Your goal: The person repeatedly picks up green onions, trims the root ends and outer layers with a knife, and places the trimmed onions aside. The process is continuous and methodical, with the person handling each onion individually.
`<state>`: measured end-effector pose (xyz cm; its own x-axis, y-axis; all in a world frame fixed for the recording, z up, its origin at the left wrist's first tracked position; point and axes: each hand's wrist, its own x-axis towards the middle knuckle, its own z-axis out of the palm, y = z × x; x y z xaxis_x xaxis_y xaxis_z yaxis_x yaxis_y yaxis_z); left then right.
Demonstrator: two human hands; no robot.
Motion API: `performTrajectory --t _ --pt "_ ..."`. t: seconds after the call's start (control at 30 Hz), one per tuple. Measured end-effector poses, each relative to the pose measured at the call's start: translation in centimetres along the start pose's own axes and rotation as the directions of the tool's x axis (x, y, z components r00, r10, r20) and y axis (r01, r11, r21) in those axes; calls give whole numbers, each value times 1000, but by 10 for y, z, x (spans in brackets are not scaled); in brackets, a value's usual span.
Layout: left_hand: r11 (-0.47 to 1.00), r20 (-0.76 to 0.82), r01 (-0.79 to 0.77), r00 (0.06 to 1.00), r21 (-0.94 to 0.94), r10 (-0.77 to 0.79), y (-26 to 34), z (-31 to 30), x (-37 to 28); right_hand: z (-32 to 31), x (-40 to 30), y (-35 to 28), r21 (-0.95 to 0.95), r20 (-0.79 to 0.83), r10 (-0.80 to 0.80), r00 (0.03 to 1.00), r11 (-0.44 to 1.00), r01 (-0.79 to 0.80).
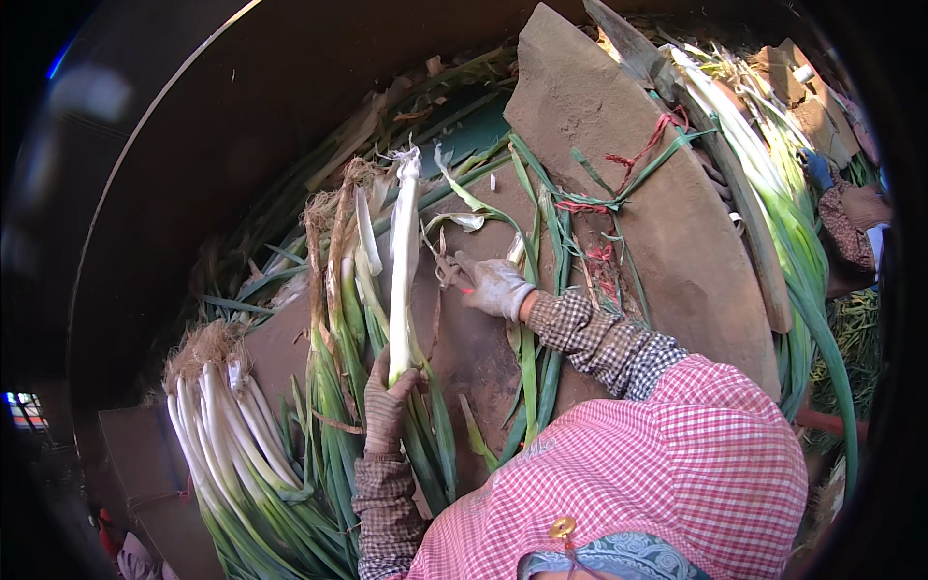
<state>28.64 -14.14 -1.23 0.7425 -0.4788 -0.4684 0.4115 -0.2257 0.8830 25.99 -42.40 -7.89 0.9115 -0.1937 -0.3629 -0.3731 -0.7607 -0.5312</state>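
My left hand (pixel 390 399), in a dirty striped glove, grips a Welsh onion (pixel 402 268) where its white shank meets the green leaves. The shank stands nearly upright in view, white and smooth, with pale strands at its root end. To its right, my right hand (pixel 499 286), in a grey-white glove, closes around a small pointed tool (pixel 444 262) with a bit of red on it. Fingers hide part of this tool; it may be snips. Beside my left hand lie unpeeled onions (pixel 337 290) with brown roots and dry outer skins.
A bundle of white-stemmed onions (pixel 225 428) lies at left. Loose leaves (pixel 533 362) cross the dirty work surface (pixel 471 391). Right of them leans a large dusty board (pixel 638 174), with red ties (pixel 645 145) before it. Beyond are more onions (pixel 768 174) and another person's sleeve (pixel 844 217).
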Motion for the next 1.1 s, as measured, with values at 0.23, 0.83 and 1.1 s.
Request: performTrajectory --t 0.23,0.83,1.1 --pt "962 8 -4 1000 -274 7 25 -25 -31 8 -31 -32 107 -433 -66 899 986 124" --pt "945 7 298 954 -138 -300 25 -12 -171 -67 246 -21 816 -34 211 977 -558 149" --pt "911 -15 229 968 -343 -249 35 -28 -226 -261 211 -69 934 -348 674 652 308 181"
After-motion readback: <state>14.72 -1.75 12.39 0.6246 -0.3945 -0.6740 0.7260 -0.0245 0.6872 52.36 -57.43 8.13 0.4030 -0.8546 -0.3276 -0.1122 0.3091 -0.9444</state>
